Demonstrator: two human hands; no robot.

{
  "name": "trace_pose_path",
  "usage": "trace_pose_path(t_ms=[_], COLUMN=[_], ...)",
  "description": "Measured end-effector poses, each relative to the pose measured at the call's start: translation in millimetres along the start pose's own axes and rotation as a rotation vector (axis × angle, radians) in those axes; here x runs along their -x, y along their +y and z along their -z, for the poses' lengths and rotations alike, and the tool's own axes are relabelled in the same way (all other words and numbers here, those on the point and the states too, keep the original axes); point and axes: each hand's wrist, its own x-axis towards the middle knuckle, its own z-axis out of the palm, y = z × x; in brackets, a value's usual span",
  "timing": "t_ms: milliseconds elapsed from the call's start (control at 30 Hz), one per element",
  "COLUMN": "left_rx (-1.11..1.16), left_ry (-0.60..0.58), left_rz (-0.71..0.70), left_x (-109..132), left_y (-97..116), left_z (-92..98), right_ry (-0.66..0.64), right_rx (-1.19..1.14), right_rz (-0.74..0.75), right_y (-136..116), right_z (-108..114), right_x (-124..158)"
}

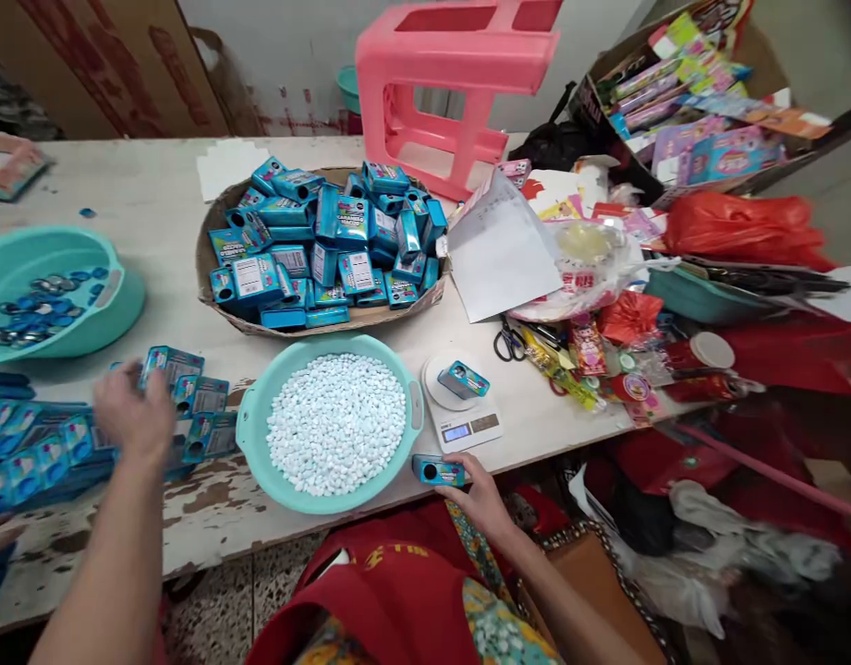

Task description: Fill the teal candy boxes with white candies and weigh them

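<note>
My left hand (130,414) reaches over a spread of flat teal candy boxes (189,397) at the left of the table; its fingers are blurred and curl over one box. My right hand (475,494) grips a small teal box (437,471) at the table's front edge, right of a teal basin (255,434) filled with small white candies (336,423). Another teal box (465,379) lies on a small white digital scale (461,406) just behind my right hand.
A shallow cardboard tray (217,300) piled with teal boxes sits behind the basin. A second teal basin (113,314) with blue caps is at far left. A pink plastic stool (445,92), papers, scissors (509,344), wrappers and red bags crowd the right.
</note>
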Motion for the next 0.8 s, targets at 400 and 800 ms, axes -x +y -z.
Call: trace_pose_path(t_ms=[400,800], left_rx=[0.242,0.386], left_ry=[-0.824,-0.549], left_rz=[-0.759,-0.150], left_x=[180.2,124.8], left_y=[148.9,158.3], left_z=[-66.8,-95.9], right_ry=[0.033,0.295], right_rx=[0.003,-0.058], right_rz=[0.058,0.077], right_y=[-2.7,8.0], right_z=[1.5,34.7], right_x=[3.8,-14.9])
